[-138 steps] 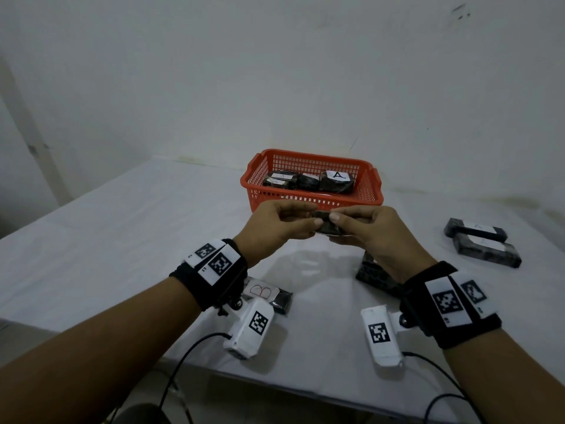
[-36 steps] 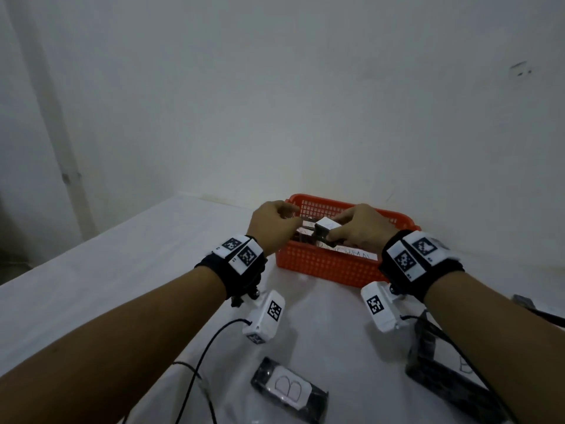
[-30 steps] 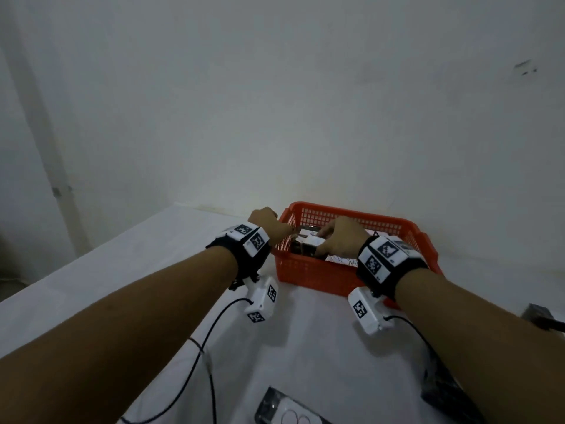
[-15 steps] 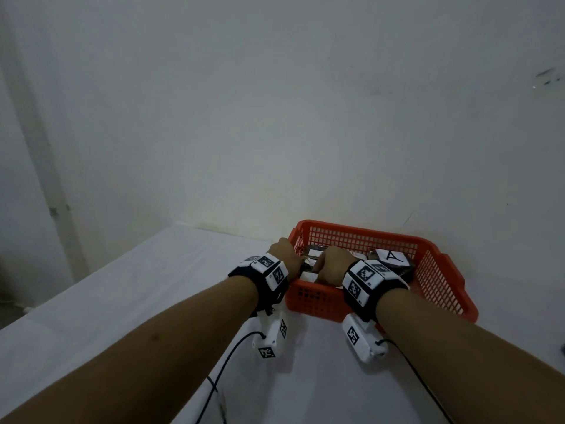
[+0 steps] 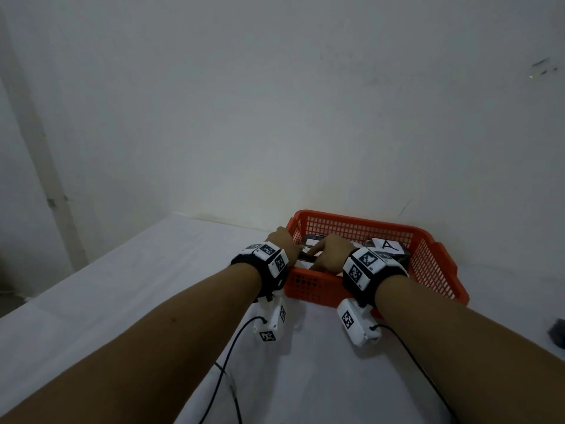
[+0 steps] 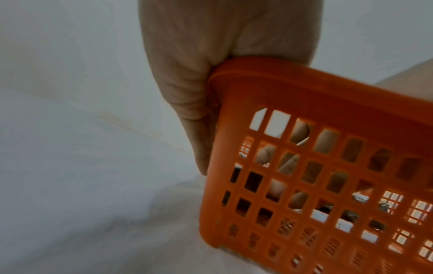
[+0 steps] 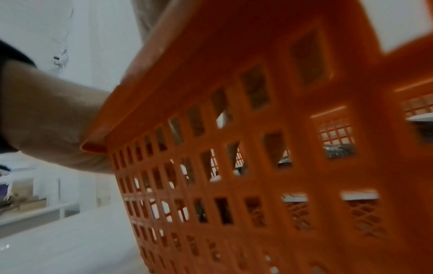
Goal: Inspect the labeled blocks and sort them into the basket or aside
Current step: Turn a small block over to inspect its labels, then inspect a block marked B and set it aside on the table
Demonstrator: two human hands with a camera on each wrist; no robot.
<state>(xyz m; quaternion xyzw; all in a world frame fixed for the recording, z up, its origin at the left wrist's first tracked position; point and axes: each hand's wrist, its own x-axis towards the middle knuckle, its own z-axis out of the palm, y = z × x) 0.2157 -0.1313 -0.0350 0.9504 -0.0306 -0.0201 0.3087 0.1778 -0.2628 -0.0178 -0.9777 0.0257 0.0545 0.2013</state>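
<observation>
Fingertips of both hands are being hidden inside the basket (image 5: 428, 264), whose near wall is being blurred in the right wrist view; grip undeterminable.

Plain white wall (image 5: 275, 102) behind, dim flat light, scuff marks toward its upper right. White-covered table (image 5: 122, 301) ran to the wall. Pale vertical post (image 5: 39, 148) stood at left. Shelving (image 7: 28, 204) blurred beyond.

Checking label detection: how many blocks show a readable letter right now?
1: the block marked A, in the right half of the basket, beside the right hand. Other labels are hidden or unreadable.
</observation>
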